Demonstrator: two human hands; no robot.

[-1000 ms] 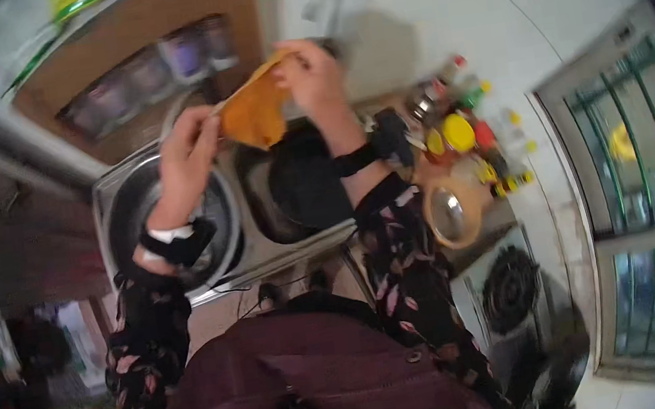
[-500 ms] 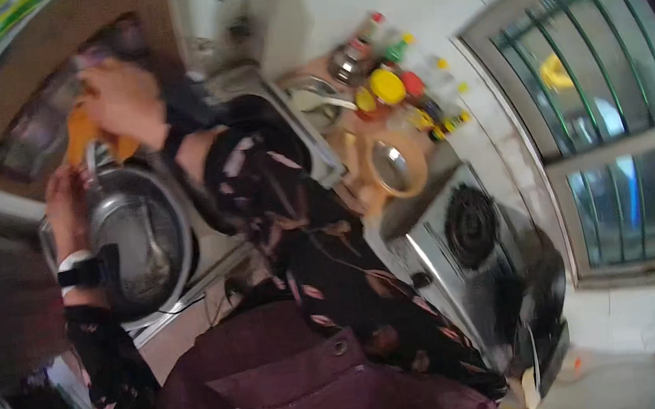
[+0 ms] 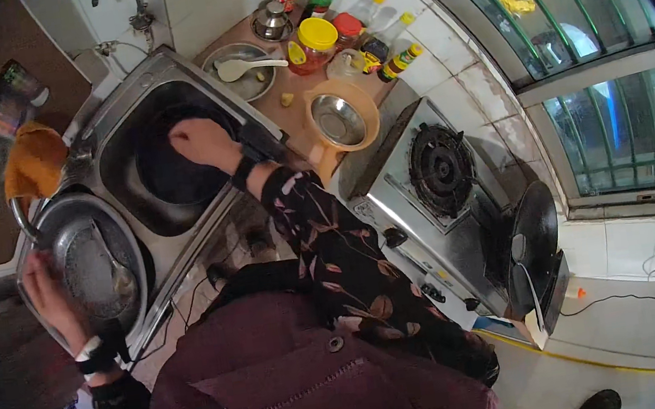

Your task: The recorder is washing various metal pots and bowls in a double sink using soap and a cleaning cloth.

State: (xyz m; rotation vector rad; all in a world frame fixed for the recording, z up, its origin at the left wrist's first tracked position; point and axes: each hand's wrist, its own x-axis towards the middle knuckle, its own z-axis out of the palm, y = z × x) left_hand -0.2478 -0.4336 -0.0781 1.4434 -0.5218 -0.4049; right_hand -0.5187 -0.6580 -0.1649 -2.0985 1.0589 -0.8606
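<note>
A metal basin (image 3: 125, 224) at the left holds cloudy water and a metal spoon (image 3: 118, 272). My left hand (image 3: 52, 297) is at its left rim, fingers stretched out and holding nothing visible. Above the basin's far side, an orange cloth (image 3: 37, 161) drapes over the curved metal faucet (image 3: 21, 218). My right hand (image 3: 206, 144) is over the sink's right bowl (image 3: 118, 171), above a round black pan (image 3: 160, 178). Its fingers bend downward, and their tips are hidden, so any contact with the pan cannot be made out.
Right of the sink, the counter bears a bowl with a white rice paddle (image 3: 245, 67), a yellow-lidded jar (image 3: 313, 43), several bottles and a tan strainer-like pan (image 3: 360, 108). A gas stove (image 3: 418, 192) stands nearer, with a black wok (image 3: 536, 229) propped beside it. A barred window (image 3: 552, 14) is at right.
My right hand has left the orange cloth at the faucet and moved right, over the black pan. The left hand has come down from the faucet toward the basin's near-left rim. The view has shifted.
</note>
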